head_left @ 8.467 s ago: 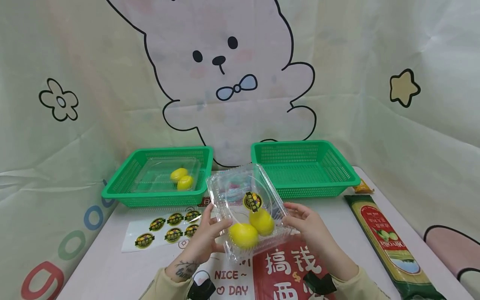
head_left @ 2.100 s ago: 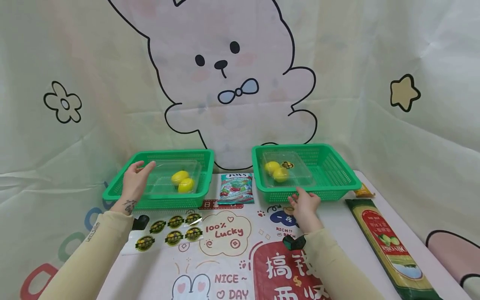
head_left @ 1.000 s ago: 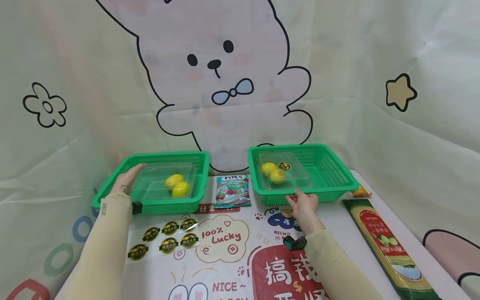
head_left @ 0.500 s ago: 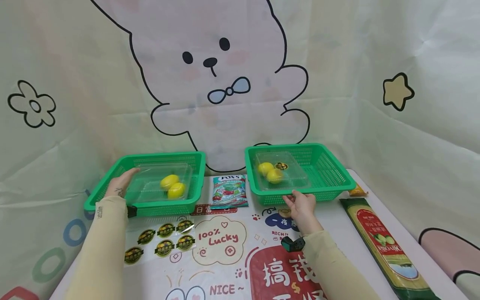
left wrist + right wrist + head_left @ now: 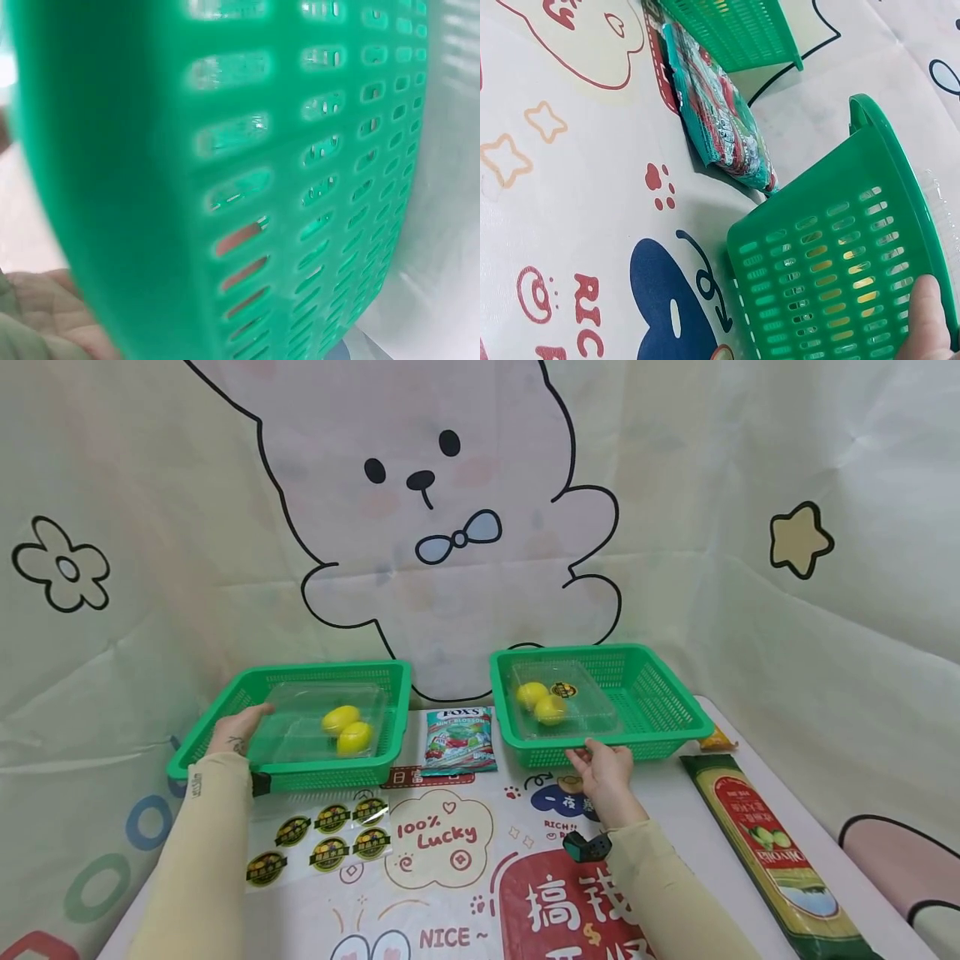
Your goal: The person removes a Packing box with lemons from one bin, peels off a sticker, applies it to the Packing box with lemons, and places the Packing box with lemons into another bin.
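Note:
In the head view my left hand (image 5: 238, 728) reaches over the left side of the left green basket (image 5: 217, 702), at the left edge of a clear plastic clamshell box (image 5: 300, 700) with two lemons (image 5: 354, 738) inside. Its fingertips are hidden. The left wrist view shows the palm (image 5: 56, 315) at the rim, with fingers visible through the slots. My right hand (image 5: 606, 772) touches the front rim of the right green basket (image 5: 660, 693); in the right wrist view one straight finger (image 5: 928, 315) lies against its wall. That basket holds another clamshell box (image 5: 592, 706) with two lemons and a round sticker (image 5: 564, 690).
A sheet of round stickers (image 5: 322, 835) lies before the left basket. Between the baskets is a FOX'S candy bag (image 5: 459, 739). A long green and gold package (image 5: 776, 852) lies at the right, with a small orange packet (image 5: 717, 739) behind it. A printed curtain (image 5: 450, 593) rises behind.
The box with the sticker, earlier in both hands, now lies in the right basket. My left hand has reached into the left basket; its box shifted slightly up. My right hand stays at the rim.

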A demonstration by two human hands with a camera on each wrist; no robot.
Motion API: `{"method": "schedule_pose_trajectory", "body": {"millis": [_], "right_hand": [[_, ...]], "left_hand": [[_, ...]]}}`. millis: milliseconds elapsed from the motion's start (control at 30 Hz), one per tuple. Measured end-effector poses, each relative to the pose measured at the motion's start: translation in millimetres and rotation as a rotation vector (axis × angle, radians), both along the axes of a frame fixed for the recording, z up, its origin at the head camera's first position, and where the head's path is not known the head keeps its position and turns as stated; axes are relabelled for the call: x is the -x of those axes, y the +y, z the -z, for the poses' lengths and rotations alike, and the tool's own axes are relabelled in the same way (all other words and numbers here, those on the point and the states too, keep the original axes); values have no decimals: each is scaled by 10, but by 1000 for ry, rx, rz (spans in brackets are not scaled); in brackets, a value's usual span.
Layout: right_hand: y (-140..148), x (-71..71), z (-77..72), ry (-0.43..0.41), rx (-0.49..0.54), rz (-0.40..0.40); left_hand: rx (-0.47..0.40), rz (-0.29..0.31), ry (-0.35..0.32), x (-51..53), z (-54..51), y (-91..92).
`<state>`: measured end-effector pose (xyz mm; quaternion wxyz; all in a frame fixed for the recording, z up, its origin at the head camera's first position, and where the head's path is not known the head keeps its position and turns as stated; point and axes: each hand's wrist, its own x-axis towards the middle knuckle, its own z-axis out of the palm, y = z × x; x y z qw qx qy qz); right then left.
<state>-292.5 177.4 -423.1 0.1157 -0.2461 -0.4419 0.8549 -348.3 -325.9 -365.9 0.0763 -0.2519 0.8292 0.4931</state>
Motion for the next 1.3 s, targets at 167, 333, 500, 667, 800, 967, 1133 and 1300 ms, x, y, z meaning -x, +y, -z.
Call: {"method": "schedule_pose_trajectory", "body": {"millis": [167, 333, 500, 667, 800, 967, 1133, 1300], "right_hand": [[1, -9, -15, -3, 8, -7], [7, -14, -37, 7, 13, -10], [6, -19, -47, 9, 9, -15], [0, -11, -30, 14, 22, -31], [1, -8, -15, 19, 34, -36], [16, -17, -12, 18, 32, -27], [17, -13, -16, 17, 36, -18], [20, -5, -18, 13, 30, -20]], "left_hand": [[50, -32, 26, -57, -14, 11], [-47, -37, 68, -56, -1, -30], [-174, -13, 34, -31, -13, -136], [-264, -91, 19, -39, -35, -171], [-301, -146, 50, -91, -75, -121], [-319, -157, 91, -161, -168, -20], [-324, -155, 120, -233, -285, 48], [-375, -167, 145, -318, -413, 93]]}}
